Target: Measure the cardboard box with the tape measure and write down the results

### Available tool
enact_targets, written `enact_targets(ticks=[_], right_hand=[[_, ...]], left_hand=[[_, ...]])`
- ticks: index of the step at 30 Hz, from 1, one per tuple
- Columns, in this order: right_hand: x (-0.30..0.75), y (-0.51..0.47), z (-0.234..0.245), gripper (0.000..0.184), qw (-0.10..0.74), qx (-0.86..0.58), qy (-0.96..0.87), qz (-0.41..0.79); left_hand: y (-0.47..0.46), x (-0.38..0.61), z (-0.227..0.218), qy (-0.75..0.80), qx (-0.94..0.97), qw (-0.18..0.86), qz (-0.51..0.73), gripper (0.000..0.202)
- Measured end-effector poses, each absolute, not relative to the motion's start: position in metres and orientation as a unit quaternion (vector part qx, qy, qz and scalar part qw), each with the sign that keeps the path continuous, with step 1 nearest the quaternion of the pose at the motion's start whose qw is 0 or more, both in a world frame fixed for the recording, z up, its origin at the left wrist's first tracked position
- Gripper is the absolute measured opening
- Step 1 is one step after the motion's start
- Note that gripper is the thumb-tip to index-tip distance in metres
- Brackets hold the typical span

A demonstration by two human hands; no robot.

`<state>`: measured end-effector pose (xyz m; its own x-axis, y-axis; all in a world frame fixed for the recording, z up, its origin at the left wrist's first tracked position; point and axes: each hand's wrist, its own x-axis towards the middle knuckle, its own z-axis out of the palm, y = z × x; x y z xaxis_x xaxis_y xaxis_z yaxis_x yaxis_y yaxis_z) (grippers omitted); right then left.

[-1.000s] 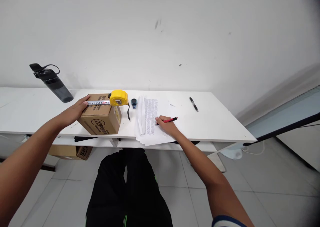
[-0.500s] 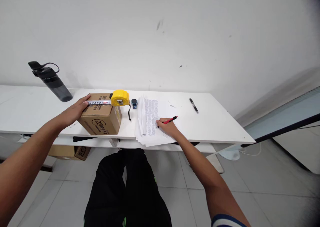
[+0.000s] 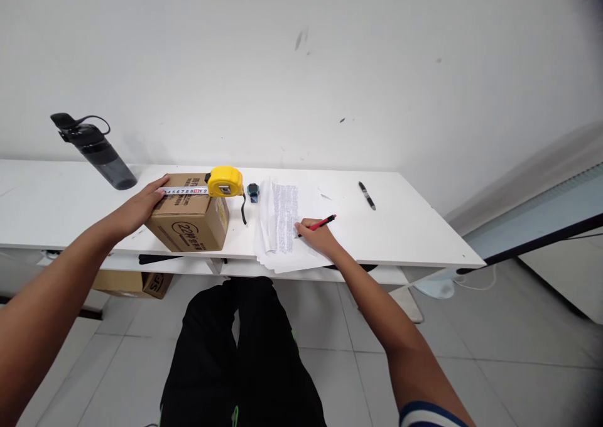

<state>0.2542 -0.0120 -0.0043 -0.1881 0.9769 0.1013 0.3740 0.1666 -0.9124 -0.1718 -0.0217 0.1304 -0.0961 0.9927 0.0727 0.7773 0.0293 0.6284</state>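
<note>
On my feed the tape blade (image 3: 186, 191) shows numerals 4 to 9, a red-marked figure, then 1 and 2. It lies along the top of the cardboard box (image 3: 188, 223), whose front bears a circled "22" and print too small to read. The yellow tape measure (image 3: 225, 182) sits on the box's right top corner.

My left hand (image 3: 136, 208) is half-curled over the box's left top edge, clasping it, and the blade's end meets the fingertips.

My right hand (image 3: 316, 237) is closed in a writing grip on a red pen (image 3: 323, 223), tip down on the papers (image 3: 282, 226). They are densely printed but unreadable, and lie just right of the box.

Also on the white table (image 3: 400, 226) are a small blue device (image 3: 253, 192), a black marker (image 3: 367, 196) and a dark bottle (image 3: 94, 151).
</note>
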Motion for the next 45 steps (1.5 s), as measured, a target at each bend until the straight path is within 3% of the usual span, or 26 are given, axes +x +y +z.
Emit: enact_targets(ticks=[22,41,45], right_hand=[[0.255,-0.0096,-0.0115,0.04,0.437,-0.53,-0.63,0.364],[0.2554,-0.0119,-0.004,0.036,0.399,-0.546,-0.635,0.374],[0.255,-0.0136,-0.0056,0.039,0.436,-0.538,-0.626,0.359]], left_hand=[[-0.0208,-0.1727,0.1283,0.685,0.642,0.193,0.287,0.06],[-0.0208,-0.17,0.1284,0.69,0.636,0.192,0.286,0.06],[-0.0211,-0.1696,0.1281,0.685,0.637,0.199,0.292,0.059]])
